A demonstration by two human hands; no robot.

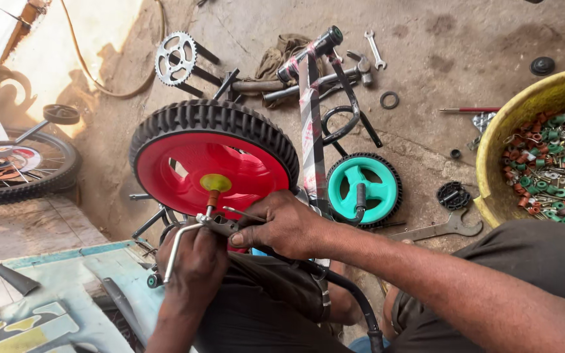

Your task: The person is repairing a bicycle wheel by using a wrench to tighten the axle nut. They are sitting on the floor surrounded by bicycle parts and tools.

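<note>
Hands clamped: left hand (194,261) on spanner (176,245), right hand (282,225) on axle fitting (220,223) below red wheel (214,163); best turned squarely, wheel kept steady.

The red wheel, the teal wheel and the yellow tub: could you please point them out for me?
Red wheel (191,163), head view, on its red disc.
Teal wheel (379,191), head view, on a teal spoke.
Yellow tub (492,140), head view, on its left rim.
</note>
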